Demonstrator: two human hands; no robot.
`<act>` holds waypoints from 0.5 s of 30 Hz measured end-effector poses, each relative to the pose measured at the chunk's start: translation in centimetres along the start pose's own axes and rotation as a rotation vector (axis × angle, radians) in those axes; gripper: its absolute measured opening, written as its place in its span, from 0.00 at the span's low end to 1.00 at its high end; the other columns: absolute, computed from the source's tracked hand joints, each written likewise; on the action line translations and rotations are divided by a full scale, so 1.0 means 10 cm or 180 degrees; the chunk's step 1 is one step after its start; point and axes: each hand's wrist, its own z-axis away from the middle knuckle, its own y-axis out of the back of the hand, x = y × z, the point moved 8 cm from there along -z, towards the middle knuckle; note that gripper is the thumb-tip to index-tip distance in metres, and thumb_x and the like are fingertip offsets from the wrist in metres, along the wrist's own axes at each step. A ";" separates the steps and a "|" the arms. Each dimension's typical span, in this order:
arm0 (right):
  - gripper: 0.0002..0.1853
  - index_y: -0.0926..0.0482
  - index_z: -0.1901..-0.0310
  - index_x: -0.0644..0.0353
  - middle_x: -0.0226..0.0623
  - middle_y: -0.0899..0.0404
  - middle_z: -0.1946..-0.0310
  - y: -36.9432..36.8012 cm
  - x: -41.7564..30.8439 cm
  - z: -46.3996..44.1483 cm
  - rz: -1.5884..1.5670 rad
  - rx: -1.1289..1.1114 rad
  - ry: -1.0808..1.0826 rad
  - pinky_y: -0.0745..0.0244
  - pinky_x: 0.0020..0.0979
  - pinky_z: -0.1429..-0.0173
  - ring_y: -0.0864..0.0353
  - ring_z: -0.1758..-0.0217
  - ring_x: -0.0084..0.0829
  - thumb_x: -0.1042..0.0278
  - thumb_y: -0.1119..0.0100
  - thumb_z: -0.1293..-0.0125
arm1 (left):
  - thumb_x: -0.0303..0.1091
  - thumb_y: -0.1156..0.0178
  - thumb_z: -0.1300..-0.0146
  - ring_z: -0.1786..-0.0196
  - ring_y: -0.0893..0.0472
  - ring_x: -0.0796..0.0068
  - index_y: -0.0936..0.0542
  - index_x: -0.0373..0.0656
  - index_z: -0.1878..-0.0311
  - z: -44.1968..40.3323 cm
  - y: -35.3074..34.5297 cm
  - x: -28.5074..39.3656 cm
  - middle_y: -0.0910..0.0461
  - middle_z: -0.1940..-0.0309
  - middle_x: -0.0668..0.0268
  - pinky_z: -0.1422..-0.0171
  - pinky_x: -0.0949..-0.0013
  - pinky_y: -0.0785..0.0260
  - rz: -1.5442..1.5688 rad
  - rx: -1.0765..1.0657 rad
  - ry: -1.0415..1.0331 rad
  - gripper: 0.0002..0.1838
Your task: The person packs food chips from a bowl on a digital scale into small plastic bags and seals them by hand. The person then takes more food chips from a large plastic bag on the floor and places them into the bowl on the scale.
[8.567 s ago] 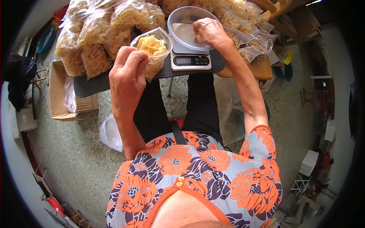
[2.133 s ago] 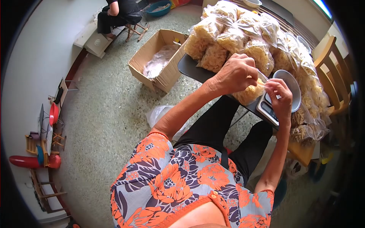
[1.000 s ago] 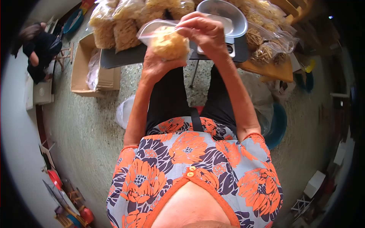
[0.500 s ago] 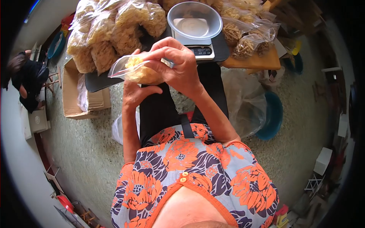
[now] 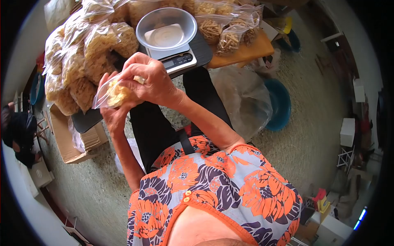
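Note:
A small clear zip bag (image 5: 116,94) with pale yellow, flaky pieces in it is between my two hands, tilted to the left. My left hand (image 5: 114,119) holds the bag from below and behind, its fingertips showing past the far side. My right hand (image 5: 151,82) is closed over the bag's upper right part, thumb and fingers pinched together; a small pale piece shows by those fingers. Just beyond them, a digital scale (image 5: 180,61) carries a translucent plastic bowl (image 5: 166,35), which looks empty.
Large bags of pale flaky pieces (image 5: 98,43) are piled at the left. Bags of brown stick-shaped pieces (image 5: 230,41) lie on an orange-brown board (image 5: 250,50). Below are a cardboard box (image 5: 65,139), a clear plastic sack (image 5: 242,98) and a blue basin (image 5: 280,104). Someone in dark clothes (image 5: 20,131) is far left.
My view has turned, so the table things appear further left. The bag has tipped more towards the left, and my left hand has come up closer around it. My right hand still grips it.

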 end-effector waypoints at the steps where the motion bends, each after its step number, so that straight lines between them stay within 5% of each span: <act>1: 0.08 0.14 0.65 0.63 0.39 0.20 0.64 0.00 -0.01 0.01 0.0040 0.0013 0.0008 0.17 0.35 0.56 0.15 0.60 0.37 0.77 0.24 0.45 | 0.45 0.13 0.52 0.28 0.26 0.60 0.38 0.35 0.22 0.01 -0.02 0.06 0.27 0.29 0.52 0.23 0.58 0.32 0.0412 0.0014 -0.0186 0.59; 2: 0.08 0.14 0.65 0.63 0.39 0.20 0.64 -0.01 -0.01 0.02 0.0011 0.0021 -0.0001 0.17 0.35 0.56 0.15 0.60 0.37 0.77 0.23 0.46 | 0.48 0.13 0.54 0.25 0.28 0.58 0.41 0.34 0.21 0.03 0.03 0.09 0.30 0.26 0.49 0.22 0.56 0.32 0.0295 0.0120 -0.0294 0.63; 6: 0.09 0.12 0.63 0.59 0.37 0.19 0.62 -0.05 0.08 0.05 0.0034 -0.0114 -0.0137 0.18 0.33 0.54 0.16 0.59 0.34 0.77 0.22 0.46 | 0.48 0.19 0.43 0.30 0.23 0.57 0.29 0.31 0.29 0.06 0.10 0.23 0.25 0.31 0.48 0.24 0.56 0.31 -0.0049 0.0408 -0.0577 0.46; 9: 0.08 0.12 0.64 0.60 0.37 0.20 0.62 0.01 -0.03 0.04 -0.0013 -0.0062 -0.0115 0.18 0.33 0.54 0.16 0.59 0.34 0.77 0.23 0.45 | 0.36 0.31 0.30 0.36 0.19 0.57 0.17 0.28 0.42 0.10 0.14 0.38 0.20 0.38 0.47 0.27 0.56 0.28 -0.0553 0.0540 -0.1024 0.21; 15: 0.08 0.12 0.64 0.56 0.36 0.21 0.63 0.10 -0.22 0.16 0.0097 -0.0032 0.0116 0.20 0.35 0.54 0.16 0.58 0.38 0.71 0.22 0.45 | 0.25 0.37 0.29 0.43 0.16 0.58 0.12 0.31 0.53 0.25 0.05 0.65 0.14 0.49 0.51 0.33 0.57 0.27 -0.1575 0.0597 -0.1375 0.09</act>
